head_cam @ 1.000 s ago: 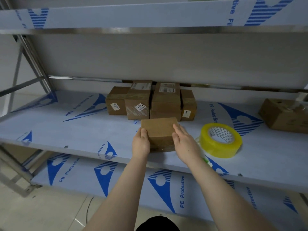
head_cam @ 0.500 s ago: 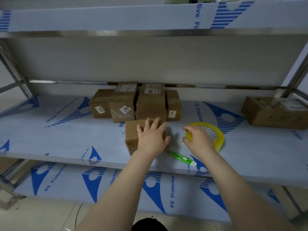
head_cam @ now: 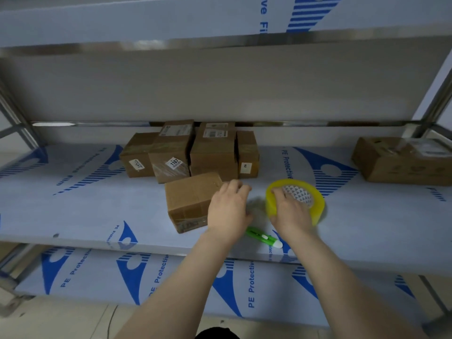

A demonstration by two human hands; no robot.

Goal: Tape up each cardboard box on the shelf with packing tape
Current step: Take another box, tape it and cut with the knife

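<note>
At frame centre, the tape roll (head_cam: pixel 296 201) is grasped by the right hand (head_cam: pixel 289 214); the left hand (head_cam: pixel 228 211), fingers released, rests beside the box (head_cam: pixel 193 200). If left unsteadied, the box could be shifted during taping.

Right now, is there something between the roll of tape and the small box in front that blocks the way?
Only the left hand lies between the tape roll, gripped by the right hand, and the front box. The green cutter sits nearer the shelf edge, out of the path.
</note>
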